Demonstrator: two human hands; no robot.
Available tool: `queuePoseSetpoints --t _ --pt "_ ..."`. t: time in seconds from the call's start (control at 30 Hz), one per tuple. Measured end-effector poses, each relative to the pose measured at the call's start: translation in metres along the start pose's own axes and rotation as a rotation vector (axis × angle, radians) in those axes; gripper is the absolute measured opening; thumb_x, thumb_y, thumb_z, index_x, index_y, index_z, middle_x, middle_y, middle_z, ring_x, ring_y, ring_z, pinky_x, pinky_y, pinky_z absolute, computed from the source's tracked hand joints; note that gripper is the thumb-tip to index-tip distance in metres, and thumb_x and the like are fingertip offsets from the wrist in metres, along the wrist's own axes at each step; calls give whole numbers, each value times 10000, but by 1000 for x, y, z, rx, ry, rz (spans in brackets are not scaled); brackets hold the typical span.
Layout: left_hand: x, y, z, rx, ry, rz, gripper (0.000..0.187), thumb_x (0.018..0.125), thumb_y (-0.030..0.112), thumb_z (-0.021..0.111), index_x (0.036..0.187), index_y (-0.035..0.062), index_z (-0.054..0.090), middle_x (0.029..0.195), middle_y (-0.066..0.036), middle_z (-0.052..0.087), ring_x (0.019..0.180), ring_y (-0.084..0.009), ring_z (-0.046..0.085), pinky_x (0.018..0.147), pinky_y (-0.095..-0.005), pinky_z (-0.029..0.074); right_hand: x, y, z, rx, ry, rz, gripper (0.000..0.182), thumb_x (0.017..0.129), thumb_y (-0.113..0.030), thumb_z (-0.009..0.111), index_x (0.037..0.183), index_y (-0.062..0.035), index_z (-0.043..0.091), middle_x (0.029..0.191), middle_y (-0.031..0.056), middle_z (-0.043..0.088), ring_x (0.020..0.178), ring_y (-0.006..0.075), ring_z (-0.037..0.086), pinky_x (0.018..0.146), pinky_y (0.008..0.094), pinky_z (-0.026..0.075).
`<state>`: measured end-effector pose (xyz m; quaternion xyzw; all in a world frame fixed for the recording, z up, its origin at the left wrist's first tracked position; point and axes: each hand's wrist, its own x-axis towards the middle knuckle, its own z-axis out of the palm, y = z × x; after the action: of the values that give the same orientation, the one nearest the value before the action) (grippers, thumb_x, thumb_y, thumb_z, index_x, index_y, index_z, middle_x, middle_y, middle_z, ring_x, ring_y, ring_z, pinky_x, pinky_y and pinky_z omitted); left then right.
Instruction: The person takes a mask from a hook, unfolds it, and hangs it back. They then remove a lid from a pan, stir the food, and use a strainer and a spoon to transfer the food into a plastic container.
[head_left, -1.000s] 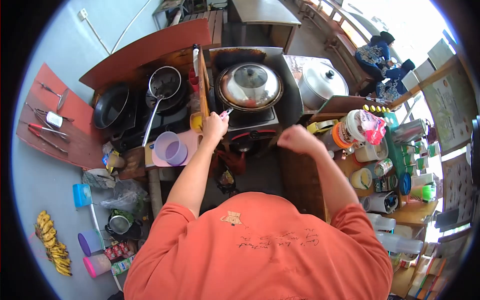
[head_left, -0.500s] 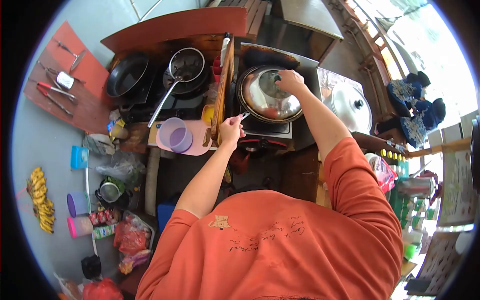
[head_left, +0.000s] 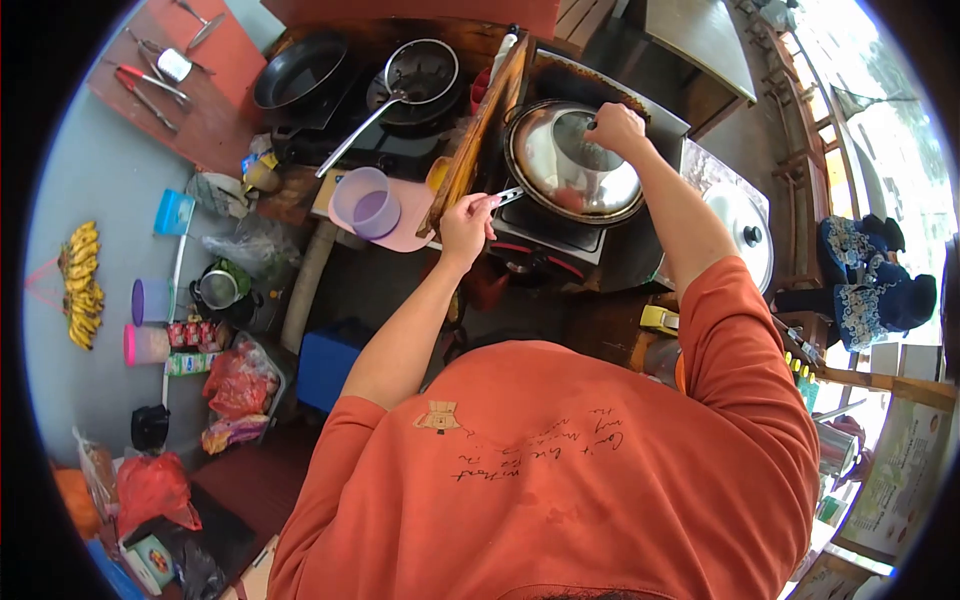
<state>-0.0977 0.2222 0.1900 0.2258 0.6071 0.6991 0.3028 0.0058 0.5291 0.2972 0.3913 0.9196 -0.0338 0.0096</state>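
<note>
Right hand (head_left: 618,130) is curling nearly closed around the dark round knob (head_left: 592,126) of a domed, shiny metal lid (head_left: 545,165). Left hand (head_left: 466,232) is closing around a slim silvery handle (head_left: 511,195) at the round, dark-rimmed pan (head_left: 590,219). Lid is covering pan, near the silver metal stove's (head_left: 572,242) front edge. Judgement: steadying the pan left-handed, gripping only the knob and angling wrists clear of possibly hot metal is serving best.

Orange-red shirt (head_left: 560,480), dark lettering; pink cutting board (head_left: 408,205); yellow bananas (head_left: 82,285).
</note>
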Motion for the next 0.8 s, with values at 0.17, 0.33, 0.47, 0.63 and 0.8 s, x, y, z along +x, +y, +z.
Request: queuePoseSetpoints --t 0.17,0.33,0.47,0.63,0.8 --pt "-14 15 -8 36 -38 61 193 917 98 645 1043 -48 649 718 -29 606 509 -64 526 470 -216 455 -4 -6 -13 4 9 0 419 691 -358 764 967 -45 730 1010 184 708 974 343 681 850 434 539" --pt "-29 23 -14 146 -71 216 184 920 90 635 1048 -42 649 753 -20 639 541 -52 531 483 -212 452 -5 -5 -12 -14 24 0 415 698 -363 761 968 -49 731 1004 178 711 963 342 684 840 438 542" --pt "-31 21 -24 355 -65 278 223 939 83 601 1113 -53 631 817 -44 681 595 -48 545 513 -209 489 -6 -6 -9 -24 -13 20 404 678 -358 756 954 -63 738 1001 159 716 958 326 688 833 432 546" --pt "-28 14 -15 250 105 183 270 888 181 680 1007 -61 658 721 -74 665 491 -125 598 454 -274 495 -5 -4 5 -14 3 30 396 673 -363 766 954 -83 744 993 147 718 963 314 686 848 410 542" --pt "-27 2 -4 -5 130 15 293 878 143 689 1044 -92 637 763 -97 668 533 -110 611 498 -255 539 -2 -6 13 -31 -14 36 395 681 -367 768 952 -80 743 995 146 718 972 314 684 850 411 541"
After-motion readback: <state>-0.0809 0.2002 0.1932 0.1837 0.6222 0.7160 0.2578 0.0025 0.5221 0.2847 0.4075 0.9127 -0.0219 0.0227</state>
